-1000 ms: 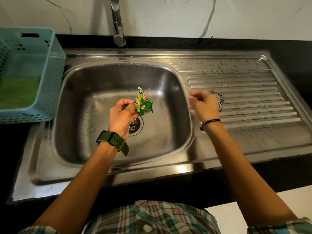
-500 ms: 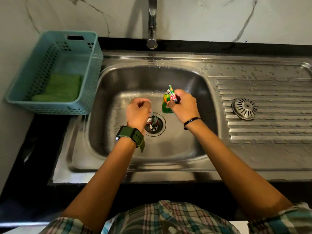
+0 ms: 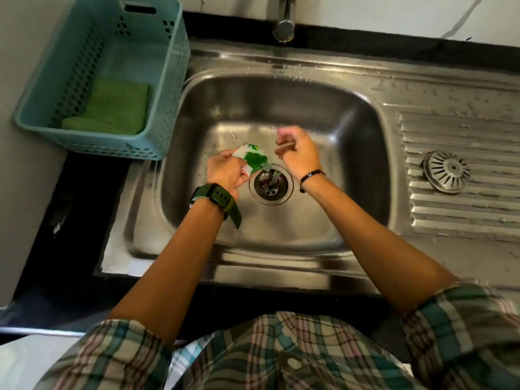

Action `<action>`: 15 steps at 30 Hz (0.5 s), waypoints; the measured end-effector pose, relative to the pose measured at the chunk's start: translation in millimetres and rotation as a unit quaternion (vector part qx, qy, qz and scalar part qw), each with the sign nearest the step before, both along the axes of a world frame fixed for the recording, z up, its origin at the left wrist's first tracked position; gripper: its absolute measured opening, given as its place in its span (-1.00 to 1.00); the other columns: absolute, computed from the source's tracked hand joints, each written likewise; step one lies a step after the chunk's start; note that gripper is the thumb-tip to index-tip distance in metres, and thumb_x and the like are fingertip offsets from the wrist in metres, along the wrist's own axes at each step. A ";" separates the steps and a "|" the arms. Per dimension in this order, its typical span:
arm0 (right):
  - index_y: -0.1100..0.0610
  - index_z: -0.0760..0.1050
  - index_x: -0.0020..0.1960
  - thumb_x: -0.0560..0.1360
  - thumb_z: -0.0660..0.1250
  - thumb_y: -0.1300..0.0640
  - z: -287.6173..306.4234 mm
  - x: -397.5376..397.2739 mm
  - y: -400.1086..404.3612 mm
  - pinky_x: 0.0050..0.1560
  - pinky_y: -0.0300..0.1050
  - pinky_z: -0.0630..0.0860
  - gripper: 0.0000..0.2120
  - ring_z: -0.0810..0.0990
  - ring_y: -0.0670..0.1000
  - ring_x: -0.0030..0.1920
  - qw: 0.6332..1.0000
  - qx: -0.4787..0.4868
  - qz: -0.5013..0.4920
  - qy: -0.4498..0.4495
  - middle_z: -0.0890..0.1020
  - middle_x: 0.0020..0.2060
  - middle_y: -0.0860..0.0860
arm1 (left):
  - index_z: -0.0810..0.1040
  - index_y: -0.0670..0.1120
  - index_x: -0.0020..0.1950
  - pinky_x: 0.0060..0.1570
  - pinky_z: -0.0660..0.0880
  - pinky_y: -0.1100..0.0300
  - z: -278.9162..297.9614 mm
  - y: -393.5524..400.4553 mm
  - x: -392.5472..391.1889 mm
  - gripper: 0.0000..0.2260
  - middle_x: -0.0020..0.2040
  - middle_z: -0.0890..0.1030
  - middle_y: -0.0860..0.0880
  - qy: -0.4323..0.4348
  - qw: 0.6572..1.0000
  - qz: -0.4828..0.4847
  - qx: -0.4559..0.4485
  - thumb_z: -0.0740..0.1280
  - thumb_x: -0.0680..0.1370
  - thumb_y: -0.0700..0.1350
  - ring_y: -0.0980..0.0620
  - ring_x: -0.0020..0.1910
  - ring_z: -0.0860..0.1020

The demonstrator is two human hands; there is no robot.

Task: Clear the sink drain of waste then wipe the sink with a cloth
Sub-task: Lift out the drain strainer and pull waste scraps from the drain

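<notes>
The left hand (image 3: 225, 170) has its fingers clamped on a green-and-white wrapper (image 3: 253, 159) just above the sink (image 3: 281, 108) drain (image 3: 270, 184) (scraps sit inside). The right hand (image 3: 298, 153) hovers beside, fingers loosely curled, blurred; whether they pinch anything is unclear.

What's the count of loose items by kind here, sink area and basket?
Wrappers: 1, in the left hand – wrapper
Cloths: 1 – cloth
Baskets: 1 – basket
Strainers: 1 – strainer
Total: 4, plus scraps of waste in the drain, too small to count.
</notes>
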State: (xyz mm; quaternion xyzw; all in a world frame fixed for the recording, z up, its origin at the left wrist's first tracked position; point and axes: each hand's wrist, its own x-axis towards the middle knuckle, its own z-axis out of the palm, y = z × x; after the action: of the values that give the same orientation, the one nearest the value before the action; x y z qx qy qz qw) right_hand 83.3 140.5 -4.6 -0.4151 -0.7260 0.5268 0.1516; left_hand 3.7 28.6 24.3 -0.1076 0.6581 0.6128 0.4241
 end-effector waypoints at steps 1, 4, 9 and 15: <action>0.26 0.51 0.11 0.45 0.16 0.45 -15.2 -6.0 6.0 0.02 -0.08 0.51 -0.70 0.55 0.09 -0.03 0.998 -0.006 0.014 -0.064 0.54 -0.07 0.11 | 0.52 -0.19 0.03 -0.23 0.62 0.19 -1.6 -2.0 -2.9 -0.76 -0.03 0.61 -0.16 0.004 1.000 0.008 0.002 0.17 0.51 -0.43 0.01 -0.25 0.64; 0.25 0.54 0.11 0.51 0.20 0.24 -58.7 -13.2 4.7 0.13 -0.07 0.46 -0.76 0.54 0.18 0.13 0.942 0.030 0.154 -0.298 0.60 0.08 0.21 | 0.53 -0.26 0.06 -0.34 0.61 0.23 -4.3 -6.0 -8.0 -0.73 -0.17 0.61 -0.12 0.020 1.000 0.015 0.004 0.14 0.48 -0.46 0.04 -0.33 0.62; 0.20 0.38 0.30 0.54 0.18 0.06 -97.1 -17.5 -20.0 0.30 0.04 0.36 -0.62 0.42 0.26 0.29 0.892 0.070 0.205 -0.397 0.45 0.29 0.24 | 0.51 -0.25 0.12 -0.11 0.61 0.08 -13.7 -8.9 -20.5 -0.66 -0.01 0.59 -0.22 0.024 0.999 0.021 -0.017 0.11 0.45 -0.49 -0.13 -0.08 0.62; 0.28 0.38 0.26 0.47 0.18 0.24 -115.9 -24.7 -43.0 0.40 0.10 0.25 -0.64 0.38 0.25 0.28 0.890 0.158 0.188 -0.385 0.49 0.20 0.25 | 0.49 -0.26 0.16 0.06 0.56 -0.01 -23.5 -6.3 -26.1 -0.63 0.09 0.59 -0.27 0.028 0.999 0.013 -0.033 0.09 0.45 -0.50 -0.21 0.05 0.60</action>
State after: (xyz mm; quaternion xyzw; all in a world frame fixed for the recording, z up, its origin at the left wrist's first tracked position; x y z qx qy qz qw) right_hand 58.6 97.5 -120.5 -0.4113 -0.8658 0.2224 -0.1780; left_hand -22.4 22.3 0.9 -0.1130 0.6880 0.5989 0.3940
